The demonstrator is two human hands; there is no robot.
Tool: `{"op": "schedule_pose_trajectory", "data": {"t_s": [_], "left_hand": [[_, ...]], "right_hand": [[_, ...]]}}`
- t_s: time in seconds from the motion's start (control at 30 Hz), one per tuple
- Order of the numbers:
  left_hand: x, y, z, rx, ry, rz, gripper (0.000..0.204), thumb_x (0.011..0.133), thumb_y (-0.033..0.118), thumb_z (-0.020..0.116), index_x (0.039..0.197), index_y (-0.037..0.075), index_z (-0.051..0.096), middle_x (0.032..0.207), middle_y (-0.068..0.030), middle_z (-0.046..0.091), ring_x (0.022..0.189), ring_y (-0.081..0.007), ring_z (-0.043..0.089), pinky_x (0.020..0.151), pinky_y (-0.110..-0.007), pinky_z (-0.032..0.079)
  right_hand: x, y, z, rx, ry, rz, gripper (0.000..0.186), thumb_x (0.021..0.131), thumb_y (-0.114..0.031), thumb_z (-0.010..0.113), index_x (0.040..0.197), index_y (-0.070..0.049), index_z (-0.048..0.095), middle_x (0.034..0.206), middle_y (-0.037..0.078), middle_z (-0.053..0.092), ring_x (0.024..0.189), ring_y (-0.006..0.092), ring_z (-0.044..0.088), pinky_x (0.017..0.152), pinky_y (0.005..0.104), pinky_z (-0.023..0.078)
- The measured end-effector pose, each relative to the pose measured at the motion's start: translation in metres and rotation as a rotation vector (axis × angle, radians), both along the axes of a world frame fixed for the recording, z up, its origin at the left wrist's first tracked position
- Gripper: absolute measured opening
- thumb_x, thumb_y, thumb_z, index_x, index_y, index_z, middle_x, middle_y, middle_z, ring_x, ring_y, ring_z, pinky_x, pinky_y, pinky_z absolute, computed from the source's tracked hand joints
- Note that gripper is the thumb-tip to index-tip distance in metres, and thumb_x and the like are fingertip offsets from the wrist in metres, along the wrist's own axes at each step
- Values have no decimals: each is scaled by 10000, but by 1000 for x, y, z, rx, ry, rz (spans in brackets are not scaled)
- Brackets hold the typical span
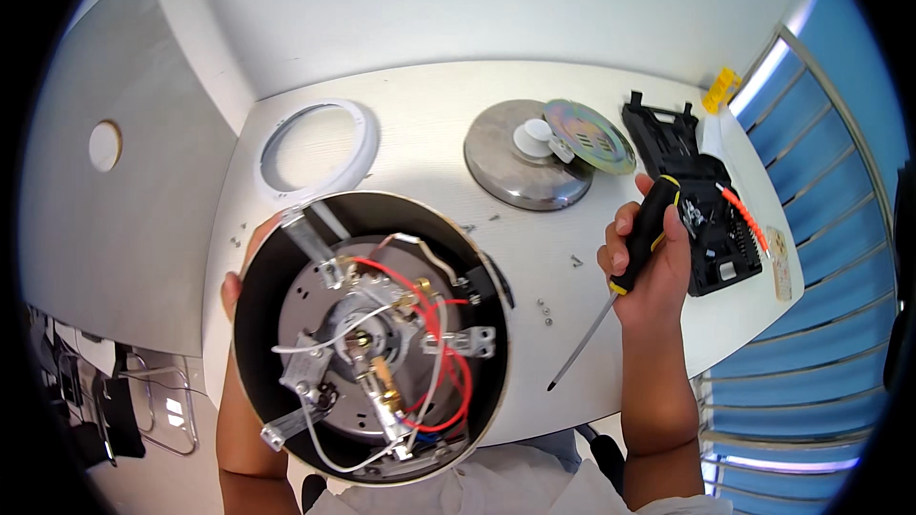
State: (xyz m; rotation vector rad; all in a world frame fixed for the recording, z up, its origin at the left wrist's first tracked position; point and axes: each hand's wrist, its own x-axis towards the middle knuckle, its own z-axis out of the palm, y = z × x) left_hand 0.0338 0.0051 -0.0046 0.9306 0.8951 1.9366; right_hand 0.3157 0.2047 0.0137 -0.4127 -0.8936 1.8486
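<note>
My left hand (232, 294) grips the left side of a round rice cooker housing (250, 372), its fingers partly hidden behind the wall. The housing is tilted so its open underside faces me. Inside show a grey heating plate (301, 310), metal brackets (458, 342), and red wires (466, 386) and white wires. To the right, my right hand (652, 253) is closed around the black and yellow handle of a screwdriver (584, 339). Its shaft points down and left, with the tip apart from the housing.
Behind the housing lies a white plastic ring (363, 148). A steel lid (506, 157) has a slotted metal disc (596, 138) leaning on it. Loose screws (544, 313) lie on the white table (420, 95). At right are a black tool case (658, 138), an orange flexible shaft (744, 215) and a railing (840, 124).
</note>
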Motion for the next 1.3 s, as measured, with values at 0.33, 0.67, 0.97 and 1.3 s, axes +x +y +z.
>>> {"op": "schedule_pose_trajectory", "data": {"t_s": [0.33,0.67,0.97,1.3], "left_hand": [[-15,-9,0,-66,16,-53,914,728,676,524,1356,39,340,1292,-152,465,1187,-267,459,1008,-407,346],[-14,-10,-4,-17,59,-82,1049,707,837,266,1379,32,303,1310,-128,449,1205,-235,440,1021,-406,341],[-19,-11,-3,32,53,-149,1002,746,772,414,1381,7,287,1322,-153,435,1216,-241,432,1027,-407,331],[-28,-9,-8,-18,-55,-205,999,719,669,595,1378,-19,293,1316,-150,451,1203,-234,456,1015,-372,350]], "right_hand": [[-10,7,-14,-92,-86,-46,329,956,-342,368,1176,-121,470,735,37,524,544,146,458,499,277,353],[-13,-4,-10,-46,-73,-10,342,953,-367,400,1149,-106,502,750,29,515,539,117,439,455,241,332],[-12,-1,-15,-33,-44,54,363,948,-373,404,1180,-110,499,771,47,532,543,136,449,455,263,352],[-9,-5,-14,-18,-1,131,385,958,-349,391,1220,-79,472,792,48,502,550,132,432,468,252,366]]}}
